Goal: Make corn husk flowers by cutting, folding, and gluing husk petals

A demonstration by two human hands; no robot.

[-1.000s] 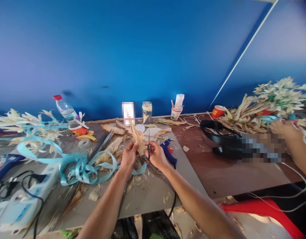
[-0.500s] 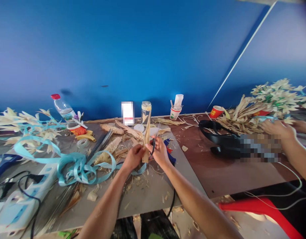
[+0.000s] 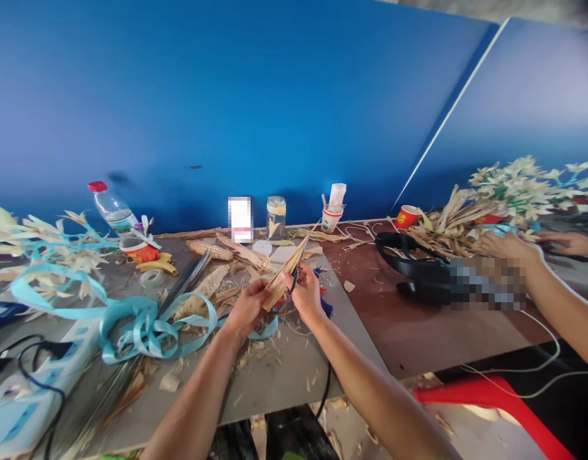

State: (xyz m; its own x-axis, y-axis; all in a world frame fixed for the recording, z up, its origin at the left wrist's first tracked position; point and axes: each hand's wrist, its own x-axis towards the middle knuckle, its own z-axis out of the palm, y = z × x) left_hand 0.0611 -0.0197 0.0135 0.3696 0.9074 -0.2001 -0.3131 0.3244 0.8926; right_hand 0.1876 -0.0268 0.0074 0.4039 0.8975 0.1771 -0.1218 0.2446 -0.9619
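Observation:
A strip of dry corn husk (image 3: 288,268) slants up and to the right between my hands. My left hand (image 3: 249,305) is closed, pinching the husk near its lower end. My right hand (image 3: 307,295) is closed around a pair of scissors (image 3: 295,281) with dark handles. Its fingers are also against the husk's right side, and the blades are mostly hidden along it. Just left of my hands lie a husked corn cob (image 3: 210,249) and loose husks (image 3: 246,251). Light blue ribbon (image 3: 152,322) lies in loops on the table at the left.
A glass jar (image 3: 276,217) and a paper cup (image 3: 332,217) stand along the blue wall. A tilted bottle (image 3: 112,209), husk flowers (image 3: 39,239) and a power strip (image 3: 66,361) are on the left. On the right, another person's hand (image 3: 511,252) is beside a black object (image 3: 418,287).
The husk has tipped from nearly upright to slanting right. My left hand has shifted slightly left and down with it. The whole view has moved a little.

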